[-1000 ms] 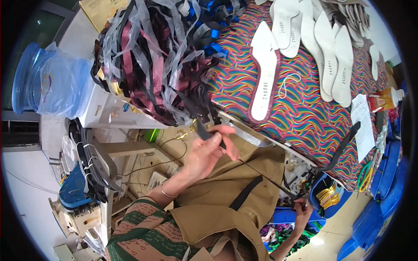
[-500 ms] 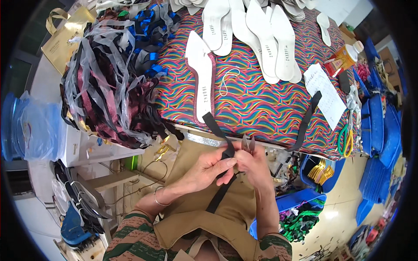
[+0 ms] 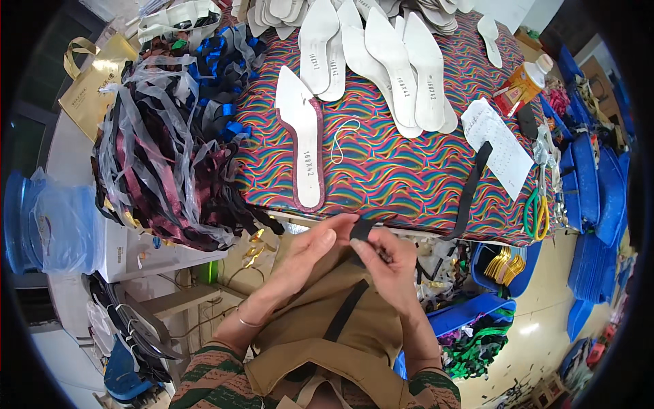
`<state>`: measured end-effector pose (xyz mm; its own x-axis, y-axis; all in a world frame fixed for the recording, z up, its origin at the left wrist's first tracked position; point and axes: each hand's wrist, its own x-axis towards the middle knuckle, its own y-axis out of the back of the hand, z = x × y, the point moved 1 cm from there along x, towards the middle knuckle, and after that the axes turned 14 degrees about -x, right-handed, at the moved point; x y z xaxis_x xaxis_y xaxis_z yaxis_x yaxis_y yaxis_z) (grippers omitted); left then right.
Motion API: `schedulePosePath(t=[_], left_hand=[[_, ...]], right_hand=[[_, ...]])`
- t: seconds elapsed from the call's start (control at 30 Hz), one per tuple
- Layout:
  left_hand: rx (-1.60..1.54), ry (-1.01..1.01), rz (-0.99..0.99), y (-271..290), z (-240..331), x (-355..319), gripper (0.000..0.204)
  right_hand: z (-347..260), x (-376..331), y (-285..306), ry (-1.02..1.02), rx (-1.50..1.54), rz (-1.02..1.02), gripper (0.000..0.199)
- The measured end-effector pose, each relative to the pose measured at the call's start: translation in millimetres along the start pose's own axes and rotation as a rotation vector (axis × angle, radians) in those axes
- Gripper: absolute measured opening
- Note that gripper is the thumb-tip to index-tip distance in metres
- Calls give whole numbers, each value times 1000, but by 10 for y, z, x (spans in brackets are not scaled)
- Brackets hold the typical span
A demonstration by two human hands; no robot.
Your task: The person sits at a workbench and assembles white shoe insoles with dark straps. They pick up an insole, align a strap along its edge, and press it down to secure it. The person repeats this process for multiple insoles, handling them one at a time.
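Just off the table's near edge, my right hand (image 3: 392,264) pinches a black strap (image 3: 361,230) between thumb and fingers. A small dark object shows under its curled fingers, too hidden to name. My left hand (image 3: 310,251) is open beside it, fingers stretched toward the strap, thumb apart; the fingertips are close to the strap, and I cannot tell whether they touch. Another black strip (image 3: 346,310) lies across my brown apron (image 3: 306,310). Ahead on the table lies a white shoe insole (image 3: 308,157) edged with glittery maroon material.
More white insoles (image 3: 427,82) lie farther back on the patterned table cover (image 3: 402,180). Bundled strips (image 3: 160,146) heap at left. A paper sheet (image 3: 501,146), another black strap (image 3: 470,194), scissors (image 3: 537,211) and an orange bottle (image 3: 521,85) are at right. Blue bins (image 3: 470,313) stand below.
The black strap has left my left hand and is now pinched in my right. My left fingers have opened. The metal blades that stuck up from my right hand no longer show.
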<state>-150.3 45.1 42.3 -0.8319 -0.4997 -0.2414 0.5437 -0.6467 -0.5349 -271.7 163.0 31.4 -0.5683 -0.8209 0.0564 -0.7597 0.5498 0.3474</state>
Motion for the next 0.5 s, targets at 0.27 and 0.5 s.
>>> schedulePosePath(t=[0.27, 0.5], left_hand=[[-472, 3, -59, -216, 75, 241, 18], [-1216, 372, -585, -67, -23, 386, 18]], right_hand=[[-123, -236, -94, 64, -100, 4, 23], [-78, -220, 66, 233, -80, 109, 14]])
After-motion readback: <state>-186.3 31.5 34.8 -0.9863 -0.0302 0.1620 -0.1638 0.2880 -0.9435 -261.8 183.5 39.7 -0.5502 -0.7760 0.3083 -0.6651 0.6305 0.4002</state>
